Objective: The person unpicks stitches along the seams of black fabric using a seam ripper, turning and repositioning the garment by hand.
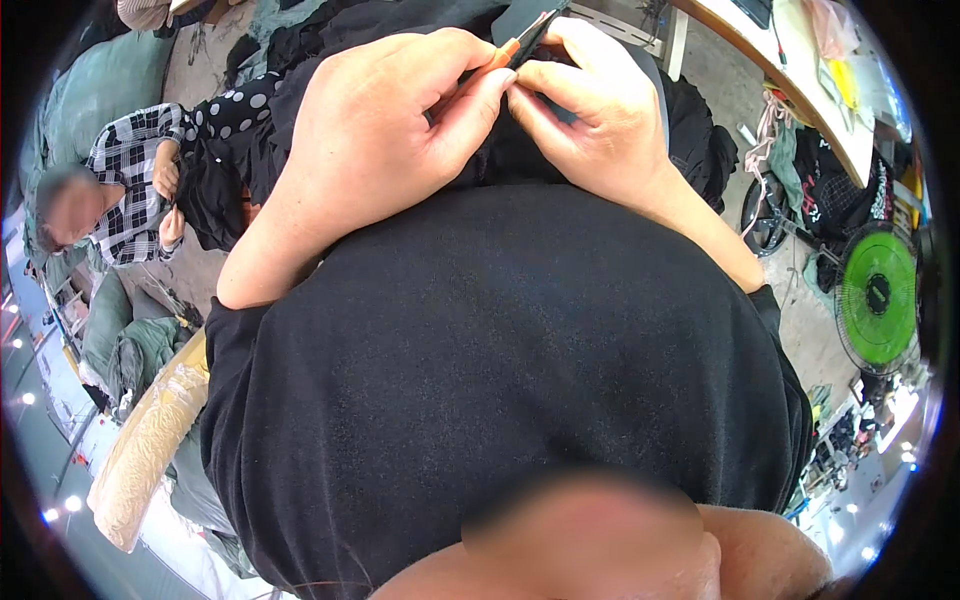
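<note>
- Up close, both hands meet at the far middle of the view, over a dark garment bunched against the person's black-shirted front.
- Left hand: fingers curled together, clamped on an orange-handled tool, probably small snips, though the tip is hard to make out.
- Right hand: thumb and fingers pinched shut on a fold of the dark cloth, touching the left thumb.
- Risk: the blade sits just beside the right fingertips; a slip could nick a finger or cut the fabric instead of a thread.
- Risk: dark cloth on dark cloth hides the seam, so a wrong snip seems likely.
- Far left, a co-worker in a checked shirt handles dark fabric; right, a green fan.
</note>
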Tool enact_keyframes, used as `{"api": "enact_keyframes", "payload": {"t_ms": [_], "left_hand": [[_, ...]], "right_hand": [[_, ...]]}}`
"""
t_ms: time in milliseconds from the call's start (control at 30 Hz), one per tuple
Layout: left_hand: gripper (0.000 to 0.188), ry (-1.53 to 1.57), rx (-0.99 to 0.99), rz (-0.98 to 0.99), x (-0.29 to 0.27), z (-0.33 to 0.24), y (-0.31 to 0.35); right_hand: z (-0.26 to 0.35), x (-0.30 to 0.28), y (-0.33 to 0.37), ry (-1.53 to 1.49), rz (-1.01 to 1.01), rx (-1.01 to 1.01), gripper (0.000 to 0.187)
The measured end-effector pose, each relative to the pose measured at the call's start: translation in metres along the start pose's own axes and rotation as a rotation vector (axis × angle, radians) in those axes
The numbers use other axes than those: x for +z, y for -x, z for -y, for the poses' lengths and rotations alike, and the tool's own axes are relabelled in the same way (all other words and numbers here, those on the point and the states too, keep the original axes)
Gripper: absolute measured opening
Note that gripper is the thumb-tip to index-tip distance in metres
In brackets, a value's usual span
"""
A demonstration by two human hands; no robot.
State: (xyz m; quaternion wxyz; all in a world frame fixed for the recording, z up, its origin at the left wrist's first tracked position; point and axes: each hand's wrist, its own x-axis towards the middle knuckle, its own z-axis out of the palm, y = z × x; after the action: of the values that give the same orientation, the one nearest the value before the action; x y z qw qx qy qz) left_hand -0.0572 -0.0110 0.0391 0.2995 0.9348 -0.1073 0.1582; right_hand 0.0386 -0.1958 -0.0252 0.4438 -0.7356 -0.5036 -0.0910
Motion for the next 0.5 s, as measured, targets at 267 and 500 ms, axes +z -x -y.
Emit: {"api": "enact_keyframes", "payload": {"t_ms": [267,500], "left_hand": [[0.015,-0.007,-0.047,0.013,-0.0009,-0.0075,-0.0018],[0.015,-0.024,-0.044,0.030,0.0015,-0.0078,-0.0042]], "right_hand": [[-0.0008,-0.0003,0.0013,0.024,-0.001,-0.014,0.014],[-0.0006,-0.0014,0.0027,0.044,0.014,-0.013,0.015]]}}
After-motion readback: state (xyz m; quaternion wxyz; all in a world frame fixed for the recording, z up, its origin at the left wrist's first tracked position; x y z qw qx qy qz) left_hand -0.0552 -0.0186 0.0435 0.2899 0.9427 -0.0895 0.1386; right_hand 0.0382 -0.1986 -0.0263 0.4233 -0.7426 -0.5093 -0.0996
